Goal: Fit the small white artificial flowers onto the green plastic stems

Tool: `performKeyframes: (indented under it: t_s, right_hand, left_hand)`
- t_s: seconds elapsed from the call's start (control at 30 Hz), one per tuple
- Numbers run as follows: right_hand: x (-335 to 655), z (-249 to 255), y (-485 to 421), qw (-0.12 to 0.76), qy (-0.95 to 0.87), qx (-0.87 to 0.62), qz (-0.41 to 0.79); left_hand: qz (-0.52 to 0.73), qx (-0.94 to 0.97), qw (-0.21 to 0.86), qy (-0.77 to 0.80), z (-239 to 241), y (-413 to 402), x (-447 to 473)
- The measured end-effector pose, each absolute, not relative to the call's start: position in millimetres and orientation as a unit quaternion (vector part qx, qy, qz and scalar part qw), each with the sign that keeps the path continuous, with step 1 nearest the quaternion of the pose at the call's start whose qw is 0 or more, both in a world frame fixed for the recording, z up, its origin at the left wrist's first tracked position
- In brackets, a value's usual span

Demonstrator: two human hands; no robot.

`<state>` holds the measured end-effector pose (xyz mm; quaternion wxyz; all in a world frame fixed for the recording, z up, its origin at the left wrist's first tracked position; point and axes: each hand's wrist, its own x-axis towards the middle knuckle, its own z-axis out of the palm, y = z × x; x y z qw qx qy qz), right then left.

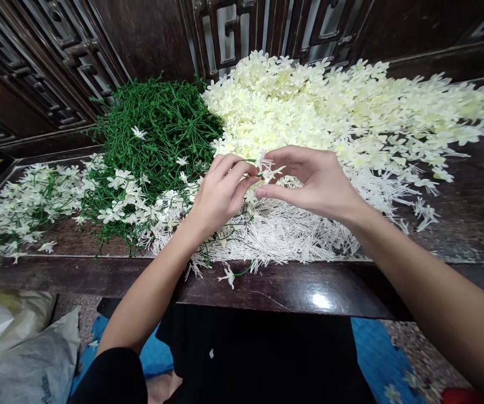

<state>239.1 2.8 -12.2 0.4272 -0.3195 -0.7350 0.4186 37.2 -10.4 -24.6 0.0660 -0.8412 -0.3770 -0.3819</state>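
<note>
My left hand [225, 191] is closed in a pinch on a thin green artificial flower stem, over the middle of the heaps. At the stem's tip is a small white artificial flower [270, 174]. Curved around that flower from the other side is my right hand [309, 179], its thumb and fingers apart; whether a fingertip touches the petals is hard to see. Beneath both hands lies a heap of thin white stamen pieces [292, 235]. A pile of green plastic stems [153, 134] sits behind my left hand, and a large pile of cream-white petals [300, 106] behind my right.
Assembled white flowers on green stems [23, 202] spread along the left of the dark wooden bench [98, 275]. One flower [228, 276] hangs at its front edge. Carved wooden panels [153, 39] stand behind. Plastic bags [27, 359] and blue mats [380, 359] lie on the floor.
</note>
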Motion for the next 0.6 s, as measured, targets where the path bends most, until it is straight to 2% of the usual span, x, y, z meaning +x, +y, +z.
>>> performKeyframes:
  t_s: [0.23,0.4,0.6]
  right_hand:
    - [229.6,-13.5,-2.6,0.454,-0.716,-0.354,0.395]
    - [240.5,-3.7,4.9,0.456,-0.700,-0.357,0.417]
    - [260.0,-1.5,22.5,0.548,-0.616,-0.424,0.375]
  left_hand:
    - [-0.353,-0.844,0.049,-0.401,-23.0,-12.7,38.3]
    - [-0.386,-0.819,0.050,-0.422,-18.6,-12.5,34.0]
    - [-0.443,-0.775,0.041,-0.448,-8.0,-9.0,17.9]
